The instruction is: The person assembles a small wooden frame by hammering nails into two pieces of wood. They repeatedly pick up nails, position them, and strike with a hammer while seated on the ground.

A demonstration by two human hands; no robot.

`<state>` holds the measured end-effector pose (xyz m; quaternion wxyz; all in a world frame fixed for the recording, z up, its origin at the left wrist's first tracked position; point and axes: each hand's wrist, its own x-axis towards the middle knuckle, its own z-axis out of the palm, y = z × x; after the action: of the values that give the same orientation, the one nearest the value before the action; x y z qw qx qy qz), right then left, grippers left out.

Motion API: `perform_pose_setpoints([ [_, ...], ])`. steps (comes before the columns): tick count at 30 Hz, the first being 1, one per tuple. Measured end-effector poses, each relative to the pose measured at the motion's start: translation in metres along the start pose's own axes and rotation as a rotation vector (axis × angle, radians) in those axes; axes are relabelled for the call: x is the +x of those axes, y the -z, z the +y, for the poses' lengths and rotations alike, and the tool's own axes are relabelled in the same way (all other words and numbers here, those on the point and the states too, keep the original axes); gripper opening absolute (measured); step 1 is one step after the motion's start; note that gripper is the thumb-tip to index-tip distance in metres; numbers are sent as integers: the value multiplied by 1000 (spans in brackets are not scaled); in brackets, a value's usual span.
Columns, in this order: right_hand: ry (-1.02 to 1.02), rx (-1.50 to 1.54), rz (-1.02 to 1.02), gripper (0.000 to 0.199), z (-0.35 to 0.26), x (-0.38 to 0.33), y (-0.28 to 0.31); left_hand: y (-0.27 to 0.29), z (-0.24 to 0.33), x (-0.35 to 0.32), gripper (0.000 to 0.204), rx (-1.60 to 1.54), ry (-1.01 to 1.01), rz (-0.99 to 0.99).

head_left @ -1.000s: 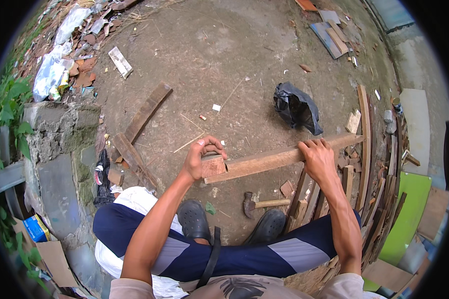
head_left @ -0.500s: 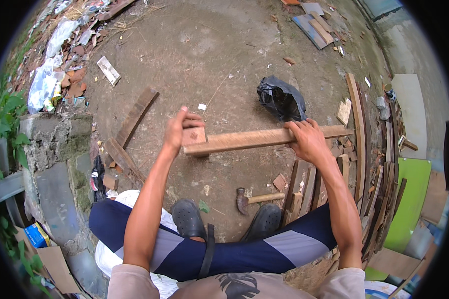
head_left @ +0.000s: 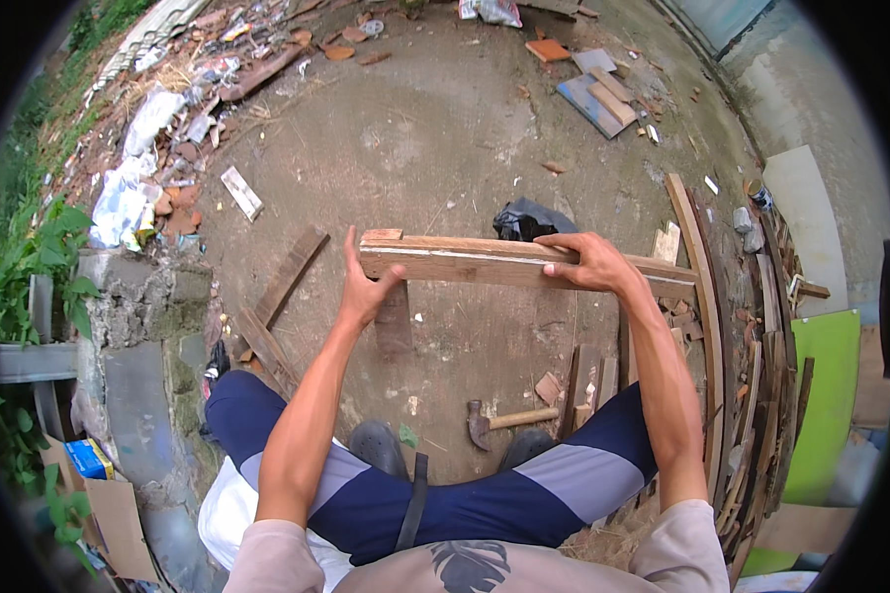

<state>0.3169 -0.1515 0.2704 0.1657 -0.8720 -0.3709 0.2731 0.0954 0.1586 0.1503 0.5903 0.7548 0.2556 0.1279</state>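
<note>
A long wooden beam [head_left: 465,265] is held level in front of me, with a pale strip running along its near face. At its left end my left hand [head_left: 366,287] is closed round the wood, thumb on the near face and fingers behind. My right hand [head_left: 595,265] grips it right of the middle, fingers over the top and thumb in front. A short darker wooden piece [head_left: 394,321] shows below the left end; I cannot tell whether it is joined to the beam. On the ground between my feet lies a hammer [head_left: 479,425] with a wooden handle.
Beyond the beam lies a black plastic bag [head_left: 536,215], partly hidden. Many wooden strips [head_left: 697,296] are piled along the right, beside a green panel [head_left: 827,395]. At left stand a broken block wall [head_left: 133,376] and rubble; two loose planks [head_left: 295,277] lie near it.
The beam has been raised and turned so its wide face with the pale strip shows. My left hand has shifted its hold, thumb now in front. The view has tilted up.
</note>
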Motion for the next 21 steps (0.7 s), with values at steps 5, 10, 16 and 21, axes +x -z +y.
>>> perform_pose_setpoints([
  [5,24,155,-4,52,2,9,22,12,48,2,116,338,-219,148],
  [10,124,26,86,48,7,20,19,16,61,1,97,507,-184,232],
  [16,203,-181,216,54,7,17,17,5,46,6,90,443,-184,237],
  [21,290,-347,229,77,-1,4,14,4,38,5,95,413,-213,260],
])
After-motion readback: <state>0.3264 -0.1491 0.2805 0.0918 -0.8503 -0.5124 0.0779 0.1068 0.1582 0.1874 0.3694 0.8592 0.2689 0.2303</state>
